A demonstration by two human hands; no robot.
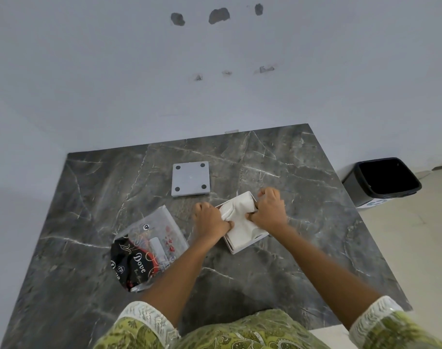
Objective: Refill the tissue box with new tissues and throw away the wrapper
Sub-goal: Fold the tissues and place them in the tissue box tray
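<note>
Table: dark marble top [89, 210]; far edge meets the wall, right edge borders open floor.
Tissue box: white square box [242, 248], open side up, on the table right of centre, turned at an angle to the table edges.
Tissues: white stack [240, 222] sits in the box, bulging above its rim.
Left hand: [209, 220] closed on the left side of the tissues, thumb pressed against them.
Right hand: [270, 210] closed on the right side of the tissues, over the box's far corner.
Box lid: grey square panel [191, 179] with four dark dots, flat beyond the box, well apart.
Wrapper: printed plastic bag [146, 248], flat, left of the box, apart from it.
Bin: black, open [383, 182], on the floor just past the table's right edge.
Open room: bare tabletop around all items.
</note>
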